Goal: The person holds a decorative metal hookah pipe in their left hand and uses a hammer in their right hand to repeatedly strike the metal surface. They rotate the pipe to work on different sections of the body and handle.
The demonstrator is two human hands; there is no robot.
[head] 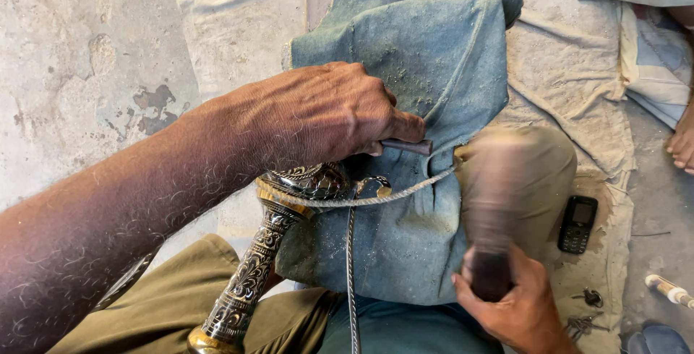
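right hand [517,307] is clamped round a dark mallet handle [490,271], head motion-blurred mid-swing. keep blows short and square on the tool. engraved brass stem [249,282] lies across the lap, lashed by a cord [361,201] over the denim pad [426,72]. left hand [325,115] is fisted on a chisel [408,146], tip hidden near the stem's bulb. black phone [577,224] lies on the cloth beyond.

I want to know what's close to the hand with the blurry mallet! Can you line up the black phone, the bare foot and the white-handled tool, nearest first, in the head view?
From the right hand:
1. Black phone, just up and to its right on the cloth.
2. White-handled tool, farther right on the floor.
3. Bare foot, far up at the right edge.
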